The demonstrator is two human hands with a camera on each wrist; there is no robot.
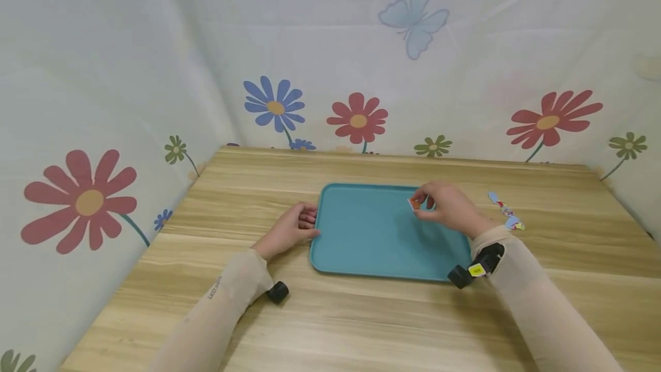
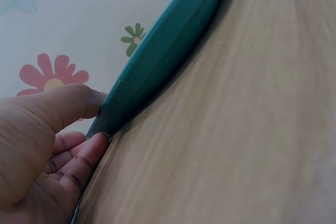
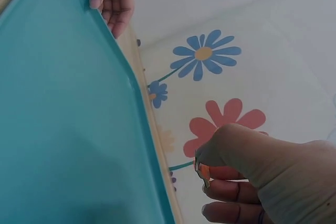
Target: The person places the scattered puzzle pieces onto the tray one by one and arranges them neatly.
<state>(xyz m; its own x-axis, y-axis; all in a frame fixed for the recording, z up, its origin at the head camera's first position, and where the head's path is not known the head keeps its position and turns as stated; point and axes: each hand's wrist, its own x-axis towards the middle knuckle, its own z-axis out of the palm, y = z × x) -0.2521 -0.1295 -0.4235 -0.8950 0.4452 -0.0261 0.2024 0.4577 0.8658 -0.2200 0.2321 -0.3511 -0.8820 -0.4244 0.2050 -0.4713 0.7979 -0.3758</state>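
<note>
A shallow teal tray [image 1: 361, 234] lies flat on the wooden table. At its left edge my left hand [image 1: 291, 228] grips the rim; in the left wrist view the thumb lies over the tray's edge [image 2: 152, 59] and the fingertips touch it from below. Above the right part of the tray, my right hand [image 1: 448, 206] pinches a small flat piece [image 1: 414, 204], orange with a white edge, between thumb and fingers. In the right wrist view this piece [image 3: 202, 171] shows edge-on, so its print cannot be made out.
Several small colourful flat pieces [image 1: 505, 209] lie in a slanting row on the table [image 1: 578, 234], just right of the tray and beyond the right forearm. A flower-printed cloth [image 1: 320, 33] hangs behind and on the left.
</note>
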